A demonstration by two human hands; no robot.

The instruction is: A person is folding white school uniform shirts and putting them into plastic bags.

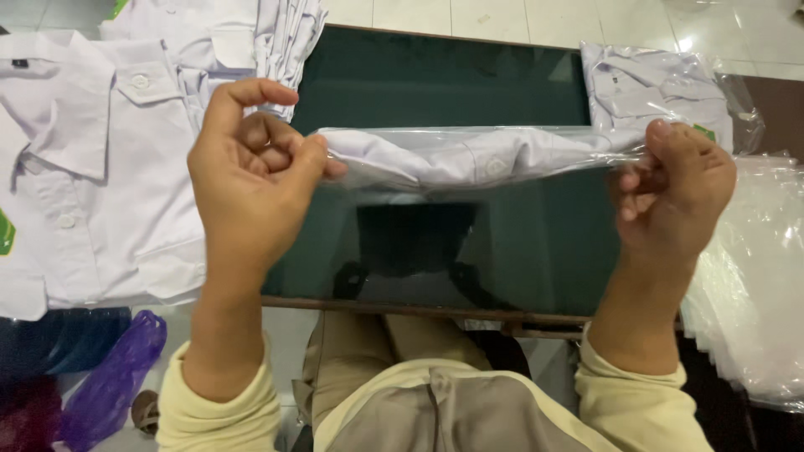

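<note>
I hold a folded white shirt in a clear plastic bag [469, 156] edge-on above a dark green table [502, 251]. My left hand [251, 167] pinches the bag's left end between thumb and fingers. The right end is gripped by my right hand [674, 188]. The bag hangs level between both hands, a little above the tabletop, and a shirt button shows through the plastic.
A stack of unbagged white shirts [92, 167] lies on the left. One bagged white shirt [653, 88] rests at the far right of the table. A pile of empty clear bags [754, 276] sits on the right. Purple plastic [113, 377] lies on the floor at lower left.
</note>
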